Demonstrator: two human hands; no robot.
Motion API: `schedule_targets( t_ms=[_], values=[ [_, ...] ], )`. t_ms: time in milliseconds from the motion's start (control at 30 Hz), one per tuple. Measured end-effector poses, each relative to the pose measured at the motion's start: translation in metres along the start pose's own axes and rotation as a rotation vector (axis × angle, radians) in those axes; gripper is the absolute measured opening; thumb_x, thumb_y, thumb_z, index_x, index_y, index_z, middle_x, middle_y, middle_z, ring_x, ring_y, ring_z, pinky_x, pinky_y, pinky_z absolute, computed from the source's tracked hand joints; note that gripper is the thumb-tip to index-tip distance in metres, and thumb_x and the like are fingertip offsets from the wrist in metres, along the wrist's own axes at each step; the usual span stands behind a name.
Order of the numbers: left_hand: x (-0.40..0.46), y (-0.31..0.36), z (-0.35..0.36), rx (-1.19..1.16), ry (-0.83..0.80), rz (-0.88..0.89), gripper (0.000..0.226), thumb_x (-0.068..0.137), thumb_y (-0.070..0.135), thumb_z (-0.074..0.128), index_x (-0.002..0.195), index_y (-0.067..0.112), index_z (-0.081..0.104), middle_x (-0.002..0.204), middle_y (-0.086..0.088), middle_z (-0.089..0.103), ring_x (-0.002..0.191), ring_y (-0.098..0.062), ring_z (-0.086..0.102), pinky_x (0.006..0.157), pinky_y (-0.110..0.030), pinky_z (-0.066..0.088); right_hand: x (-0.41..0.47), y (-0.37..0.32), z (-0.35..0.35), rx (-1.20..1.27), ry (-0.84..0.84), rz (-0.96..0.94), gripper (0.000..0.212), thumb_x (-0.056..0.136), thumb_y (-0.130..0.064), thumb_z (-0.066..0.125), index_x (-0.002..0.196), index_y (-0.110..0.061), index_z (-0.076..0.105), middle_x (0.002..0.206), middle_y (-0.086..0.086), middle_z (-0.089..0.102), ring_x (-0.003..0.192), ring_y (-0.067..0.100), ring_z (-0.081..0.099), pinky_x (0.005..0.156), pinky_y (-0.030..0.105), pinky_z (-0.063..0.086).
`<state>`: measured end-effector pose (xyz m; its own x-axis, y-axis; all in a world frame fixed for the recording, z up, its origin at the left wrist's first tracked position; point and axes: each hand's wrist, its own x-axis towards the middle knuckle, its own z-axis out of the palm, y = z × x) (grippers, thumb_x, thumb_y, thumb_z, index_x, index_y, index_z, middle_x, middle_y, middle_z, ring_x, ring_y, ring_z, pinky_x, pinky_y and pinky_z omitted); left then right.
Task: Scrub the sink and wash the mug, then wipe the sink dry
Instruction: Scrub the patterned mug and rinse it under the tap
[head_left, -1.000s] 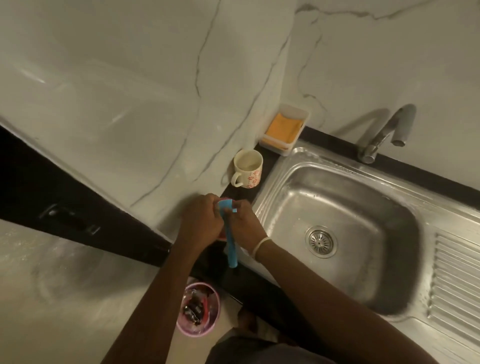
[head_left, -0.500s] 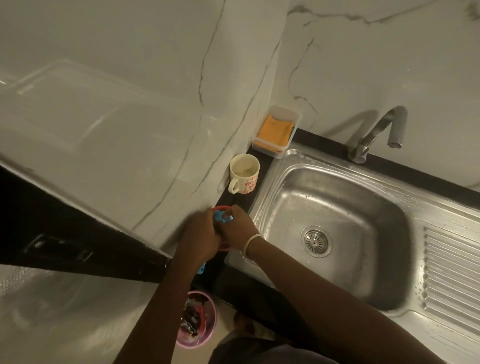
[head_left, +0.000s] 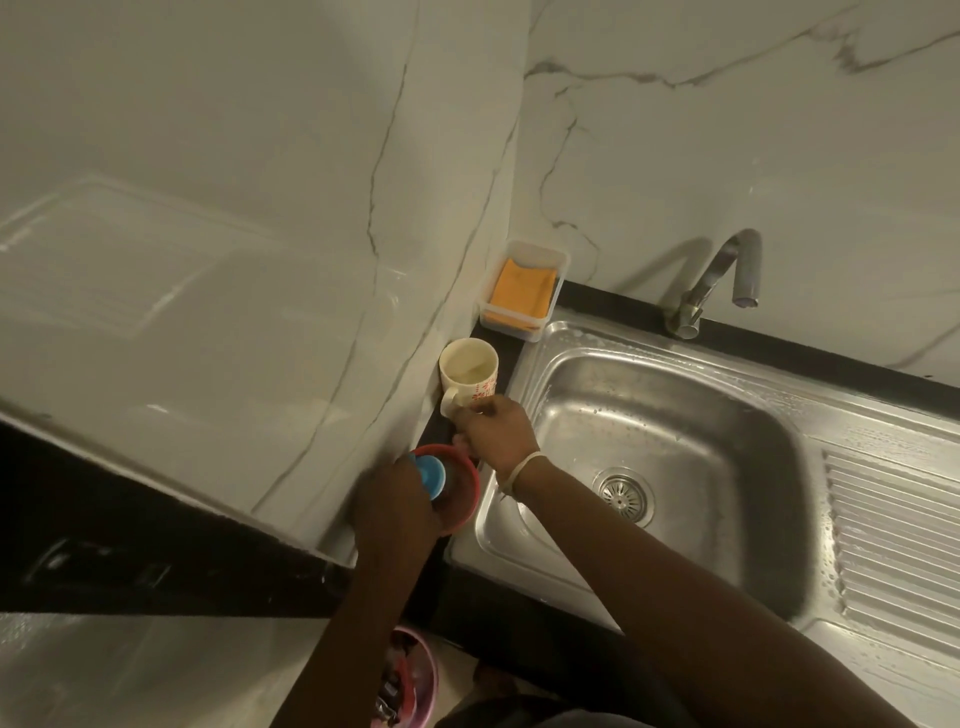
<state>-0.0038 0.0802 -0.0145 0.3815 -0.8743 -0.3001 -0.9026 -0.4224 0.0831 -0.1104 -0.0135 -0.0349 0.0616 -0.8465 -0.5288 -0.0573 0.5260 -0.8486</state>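
no brand, label or legible writing on any item; the mug carries only a red printed pattern.

left to right: pink bin (head_left: 415, 680) on the floor at the lower edge, contents dark and unclear. left hand (head_left: 395, 501) is over a red bowl (head_left: 465, 499) on the dark counter (head_left: 511, 358), fingers curled around a blue item (head_left: 430, 475); the grip looks closed on it, what the item is cannot be told. mug (head_left: 467, 375) stands upright on the counter strip against the marble wall (head_left: 260, 208), handle toward the camera. right hand (head_left: 496, 431) is just in front of the mug, fingertips at its near side by the handle, fingers partly bent; whether they grip it cannot be told. a pale band sits on that wrist. behind the mug, a clear tray (head_left: 540, 252) holds an orange cloth (head_left: 522, 293). sink (head_left: 571, 561) lies right of both hands, wet, with its drain (head_left: 622, 493) in the basin. tap (head_left: 719, 280) at the rear, drainboard (head_left: 898, 530) at far right.
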Motion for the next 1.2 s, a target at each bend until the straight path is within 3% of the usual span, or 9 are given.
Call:
schedule_targets(
  t_ms=[267,367,467,567,767,867,967,1067,1200],
  values=[
    [-0.002,-0.004,0.004,-0.026,0.082,0.009,0.049,0.088,0.028,0.063,0.134,0.024,0.050,0.121,0.002,0.063,0.111,-0.018,0.062,0.093,-0.035,0.052,0.013,-0.006,0.026,0.450,-0.105,0.311,0.030,0.094,-0.013,0.066,0.118,-0.002,0.052,0.104,0.025,0.061,0.103,0.039,0.065,0.090,0.044,0.058],
    [-0.003,-0.005,0.007,-0.001,0.099,0.026,0.050,0.089,0.032,0.063,0.136,0.025,0.047,0.123,0.003,0.061,0.110,-0.016,0.061,0.094,-0.033,0.051,0.020,-0.007,0.028,0.490,-0.143,0.329,0.029,0.095,-0.012,0.064,0.119,-0.003,0.051,0.117,0.029,0.059,0.100,0.037,0.065,0.080,0.038,0.060],
    [-0.007,-0.002,0.010,0.071,0.156,0.072,0.052,0.091,0.035,0.061,0.139,0.025,0.044,0.123,0.003,0.060,0.109,-0.014,0.061,0.091,-0.029,0.051,0.026,-0.009,0.027,0.477,-0.160,0.335,0.027,0.093,-0.012,0.065,0.116,-0.004,0.052,0.101,0.023,0.059,0.084,0.031,0.066,0.068,0.033,0.062],
    [-0.013,0.005,0.009,0.074,0.173,0.085,0.053,0.092,0.034,0.059,0.140,0.023,0.040,0.127,0.003,0.055,0.111,-0.013,0.057,0.088,-0.027,0.051,0.033,-0.006,0.024,0.478,-0.160,0.332,0.023,0.090,-0.015,0.068,0.107,-0.005,0.057,0.097,0.020,0.060,0.078,0.028,0.065,0.075,0.037,0.062],
    [-0.019,0.039,-0.008,-0.134,0.321,0.191,0.057,0.081,0.039,0.071,0.131,0.020,0.052,0.120,0.001,0.062,0.104,-0.017,0.061,0.078,-0.031,0.051,0.029,-0.010,-0.025,0.261,-0.049,0.229,0.043,0.093,-0.038,0.067,0.106,0.002,0.063,0.096,0.020,0.071,0.062,0.025,0.069,0.063,0.035,0.063],
    [-0.015,0.065,-0.014,-0.375,0.348,0.341,0.045,0.081,0.041,0.070,0.119,0.019,0.061,0.107,0.002,0.067,0.093,-0.017,0.066,0.075,-0.036,0.056,0.021,-0.009,-0.076,0.117,0.013,0.171,0.058,0.091,-0.054,0.063,0.094,0.004,0.066,0.074,0.017,0.070,0.060,0.025,0.071,0.066,0.038,0.063],
    [-0.008,0.087,-0.023,-0.510,0.441,0.505,0.040,0.082,0.041,0.070,0.113,0.017,0.065,0.099,0.005,0.068,0.081,-0.010,0.065,0.068,-0.023,0.053,-0.002,-0.004,-0.115,-0.106,0.045,0.099,0.064,0.094,-0.057,0.054,0.082,0.003,0.069,0.065,0.021,0.068,0.062,0.028,0.071,0.070,0.037,0.063],
    [0.024,0.177,-0.036,-0.620,0.233,0.636,0.031,0.081,0.039,0.072,0.108,0.026,0.061,0.095,0.018,0.061,0.077,0.001,0.058,0.066,-0.013,0.045,0.004,0.008,-0.199,-0.095,0.281,0.092,0.052,0.096,-0.043,0.055,0.066,-0.002,0.065,0.052,0.010,0.062,0.050,0.024,0.065,0.066,0.037,0.056],
    [0.082,0.245,-0.047,-0.667,0.148,0.687,0.031,0.082,0.035,0.072,0.109,0.022,0.061,0.101,0.009,0.065,0.088,-0.007,0.063,0.071,-0.020,0.047,0.007,0.005,-0.237,-0.217,0.369,0.076,0.048,0.092,-0.040,0.049,0.070,-0.003,0.070,0.056,0.010,0.070,0.060,0.020,0.071,0.077,0.040,0.059]
  ],
)
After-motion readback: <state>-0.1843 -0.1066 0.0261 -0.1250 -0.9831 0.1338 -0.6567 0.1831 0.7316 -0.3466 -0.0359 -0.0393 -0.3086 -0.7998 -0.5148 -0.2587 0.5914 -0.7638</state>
